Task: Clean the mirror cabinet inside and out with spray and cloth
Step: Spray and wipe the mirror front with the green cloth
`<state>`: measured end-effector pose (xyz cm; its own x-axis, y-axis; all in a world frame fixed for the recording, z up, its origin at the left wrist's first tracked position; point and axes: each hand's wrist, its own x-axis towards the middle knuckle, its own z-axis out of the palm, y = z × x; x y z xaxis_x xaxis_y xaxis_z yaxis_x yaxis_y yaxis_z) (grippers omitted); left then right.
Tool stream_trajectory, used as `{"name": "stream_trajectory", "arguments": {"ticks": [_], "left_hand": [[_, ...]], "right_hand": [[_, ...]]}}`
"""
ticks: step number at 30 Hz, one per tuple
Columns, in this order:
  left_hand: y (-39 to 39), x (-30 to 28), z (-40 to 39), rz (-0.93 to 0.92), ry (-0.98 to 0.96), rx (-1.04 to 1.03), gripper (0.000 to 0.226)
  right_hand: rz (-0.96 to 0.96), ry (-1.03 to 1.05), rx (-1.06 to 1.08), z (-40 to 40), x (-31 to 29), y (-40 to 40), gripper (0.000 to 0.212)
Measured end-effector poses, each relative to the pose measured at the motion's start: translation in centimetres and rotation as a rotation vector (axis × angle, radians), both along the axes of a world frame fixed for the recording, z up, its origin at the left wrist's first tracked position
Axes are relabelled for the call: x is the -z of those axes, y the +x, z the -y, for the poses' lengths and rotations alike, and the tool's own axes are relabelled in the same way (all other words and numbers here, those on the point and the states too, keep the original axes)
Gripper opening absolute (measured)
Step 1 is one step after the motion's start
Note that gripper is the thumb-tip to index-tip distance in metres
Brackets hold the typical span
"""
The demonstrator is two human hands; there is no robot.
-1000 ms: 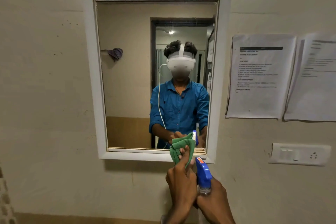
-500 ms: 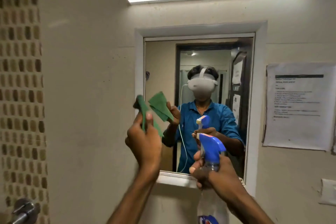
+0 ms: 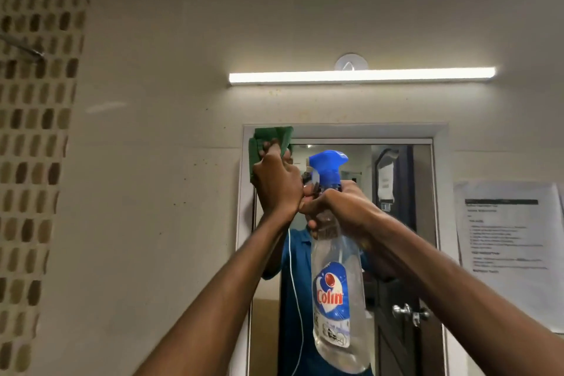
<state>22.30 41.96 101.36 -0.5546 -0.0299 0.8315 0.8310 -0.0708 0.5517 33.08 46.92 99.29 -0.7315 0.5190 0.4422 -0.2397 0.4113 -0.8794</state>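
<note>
Head view, looking up at a cream bathroom wall. A mirror cabinet (image 3: 341,253) with a white frame fills the lower middle of the picture, from the centre down toward 6 o'clock. Its mirrored door reflects a person in a blue shirt, a white cable, and a dark door with a metal handle.

Two bare forearms rise from the bottom edge and meet near the picture's centre, in front of the mirror.

The left hand (image 3: 276,183) reaches toward 11 o'clock from the centre. Its fingers are curled around a folded green cloth (image 3: 268,137), bunching it against the top left corner of the cabinet frame. The cloth lies partly over the frame's upper edge and partly over its left side.

The right hand (image 3: 335,207) sits just right of the left one, the two touching or nearly so at the knuckles. Its fingers are wrapped around the neck of a spray bottle (image 3: 335,299), just below the blue trigger head (image 3: 328,166). Whether a finger is pulling the trigger cannot be told. The bottle is clear plastic with a blue and red label reading "Colin", and it hangs down toward 6 o'clock in front of the mirror, its nozzle pointing toward the left hand.

At 12 o'clock above the cabinet, a lit tube light (image 3: 361,76) runs horizontally along the wall. At 3 o'clock, a printed paper sheet (image 3: 509,253) is stuck to the wall right of the cabinet. At 9 o'clock, a strip of small brown mosaic tiles (image 3: 33,162) runs down the left edge.
</note>
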Motion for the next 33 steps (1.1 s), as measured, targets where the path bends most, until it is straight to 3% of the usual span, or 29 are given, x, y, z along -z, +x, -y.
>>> {"name": "stream_trajectory", "arguments": {"ticks": [4,8,20,25,33], "left_hand": [[-0.5,-0.3,0.1,0.049,0.027,0.034,0.033],[-0.3,-0.6,-0.1,0.036,0.052,0.081,0.030],[3.5,-0.9,-3.1,0.002,0.015,0.066,0.029],[5.3,-1.0,-4.1,-0.013,0.025,0.060,0.026],[7.8,-1.3,-6.0,-0.041,0.068,0.069,0.021]], "right_hand": [[0.075,0.024,0.107,-0.8,-1.4,-1.2,0.032],[0.054,0.030,0.229,-1.1,-1.7,-2.2,0.018],[0.032,-0.056,0.218,-3.1,-2.1,1.6,0.013],[-0.040,-0.083,0.152,-4.2,-2.1,4.1,0.046],[-0.045,-0.186,0.090,-5.6,-1.4,6.5,0.042]]}}
